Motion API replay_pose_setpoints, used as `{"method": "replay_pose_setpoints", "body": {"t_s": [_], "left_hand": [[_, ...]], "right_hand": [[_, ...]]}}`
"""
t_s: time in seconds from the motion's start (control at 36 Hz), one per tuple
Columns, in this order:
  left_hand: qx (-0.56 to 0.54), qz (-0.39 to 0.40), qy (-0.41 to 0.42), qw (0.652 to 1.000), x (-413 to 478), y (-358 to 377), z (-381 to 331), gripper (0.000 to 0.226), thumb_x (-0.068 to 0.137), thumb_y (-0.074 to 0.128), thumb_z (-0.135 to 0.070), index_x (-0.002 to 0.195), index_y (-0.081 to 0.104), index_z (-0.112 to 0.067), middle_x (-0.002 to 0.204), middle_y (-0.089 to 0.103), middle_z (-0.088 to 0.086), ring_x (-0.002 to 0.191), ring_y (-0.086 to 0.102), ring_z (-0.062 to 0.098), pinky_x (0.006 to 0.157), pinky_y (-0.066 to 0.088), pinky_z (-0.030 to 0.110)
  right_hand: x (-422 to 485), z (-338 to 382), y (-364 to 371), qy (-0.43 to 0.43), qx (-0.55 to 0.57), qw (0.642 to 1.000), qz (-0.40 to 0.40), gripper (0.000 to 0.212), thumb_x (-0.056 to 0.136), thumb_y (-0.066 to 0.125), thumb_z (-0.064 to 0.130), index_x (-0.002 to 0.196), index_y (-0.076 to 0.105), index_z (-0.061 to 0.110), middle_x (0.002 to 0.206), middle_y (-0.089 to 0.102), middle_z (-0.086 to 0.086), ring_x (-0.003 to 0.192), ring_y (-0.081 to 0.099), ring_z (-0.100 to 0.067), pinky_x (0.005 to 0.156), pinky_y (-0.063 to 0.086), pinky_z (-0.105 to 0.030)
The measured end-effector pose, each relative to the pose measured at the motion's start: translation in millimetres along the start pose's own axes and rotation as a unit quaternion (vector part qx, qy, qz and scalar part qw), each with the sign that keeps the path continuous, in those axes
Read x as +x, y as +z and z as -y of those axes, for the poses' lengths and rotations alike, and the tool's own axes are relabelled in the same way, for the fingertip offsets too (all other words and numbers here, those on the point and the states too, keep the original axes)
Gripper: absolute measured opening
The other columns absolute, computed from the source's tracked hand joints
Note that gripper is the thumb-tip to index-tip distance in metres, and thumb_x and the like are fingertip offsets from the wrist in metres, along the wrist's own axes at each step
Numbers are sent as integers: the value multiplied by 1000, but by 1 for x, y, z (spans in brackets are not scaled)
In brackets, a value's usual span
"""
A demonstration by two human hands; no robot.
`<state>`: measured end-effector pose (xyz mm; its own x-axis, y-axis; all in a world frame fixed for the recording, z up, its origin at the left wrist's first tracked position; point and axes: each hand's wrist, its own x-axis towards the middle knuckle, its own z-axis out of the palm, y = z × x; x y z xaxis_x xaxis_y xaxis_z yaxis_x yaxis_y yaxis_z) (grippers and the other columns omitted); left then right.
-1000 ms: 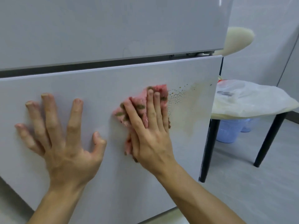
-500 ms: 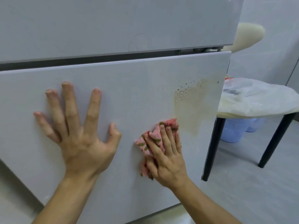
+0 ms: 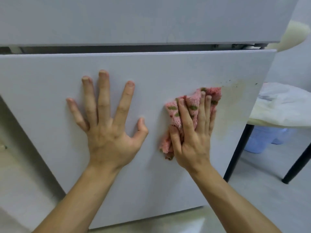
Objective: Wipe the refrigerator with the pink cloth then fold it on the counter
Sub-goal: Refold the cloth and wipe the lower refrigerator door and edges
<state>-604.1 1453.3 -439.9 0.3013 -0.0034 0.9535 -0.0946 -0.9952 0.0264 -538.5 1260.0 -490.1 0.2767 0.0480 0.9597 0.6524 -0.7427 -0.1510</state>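
so pink cloth [image 3: 190, 105] bunched under right hand [image 3: 193, 142] fingers [image 3: 202, 111], on refrigerator [image 3: 151, 73]

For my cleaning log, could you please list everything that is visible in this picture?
grey refrigerator: one, grey, two doors, fills most of the view
yellowish-brown stain: one, on the right part of the lower door
pink terry cloth with green flecks: one, against the lower door at the stain's left edge
cream-topped table with black legs: one, right of the refrigerator
white plastic bag: one, lying on the table
pale blue plastic containers: at least two, on the floor under the table
cream rounded object: one, blurred, upper right
left hand: one, fingers spread flat on the lower door
right hand: one, presses the cloth against the door
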Motion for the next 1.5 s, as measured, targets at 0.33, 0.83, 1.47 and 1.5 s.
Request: {"method": "replay_pose_setpoints", "body": {"t_s": [0.33, 0.83, 1.47, 1.5], "left_hand": [[4, -17, -11, 1000, -1, 3, -6, 77, 88, 65, -38, 160, 42, -21, 169, 22, 20, 157, 19, 48, 122, 8, 76], [-18, -27, -6, 999, -3, 8, -19, 72, 91, 63, -21, 160, 44, -18, 169, 20, 19, 157, 17, 47, 121, 6, 74], [-17, -26, 1, 1000, -5, 16, -30, 70, 92, 55, -19, 161, 41, -19, 169, 25, 23, 157, 20, 47, 119, 8, 76], [-17, -25, 10, 999, -5, 18, -32, 70, 92, 55, -21, 161, 42, -19, 169, 26, 23, 157, 21, 47, 119, 9, 76]], "right_hand": [[-8, -10, -14, -40, 21, 998, 47, 56, 110, 45, 31, 163, 32, 23, 174, 14, -14, 163, 8, -30, 132, 5, -50], [-54, -41, -12, -33, -8, 997, 65, 64, 110, 38, 39, 168, 12, 31, 176, 4, -5, 163, 4, -29, 132, 6, -52], [-51, -56, -20, 50, -29, 997, 51, 62, 109, 37, 39, 164, 20, 16, 171, 13, -19, 163, 0, -30, 132, 1, -50], [-49, -57, -22, 45, -29, 997, 54, 65, 106, 40, 36, 164, 18, 18, 173, 8, -14, 163, -2, -29, 132, 0, -49]]}}
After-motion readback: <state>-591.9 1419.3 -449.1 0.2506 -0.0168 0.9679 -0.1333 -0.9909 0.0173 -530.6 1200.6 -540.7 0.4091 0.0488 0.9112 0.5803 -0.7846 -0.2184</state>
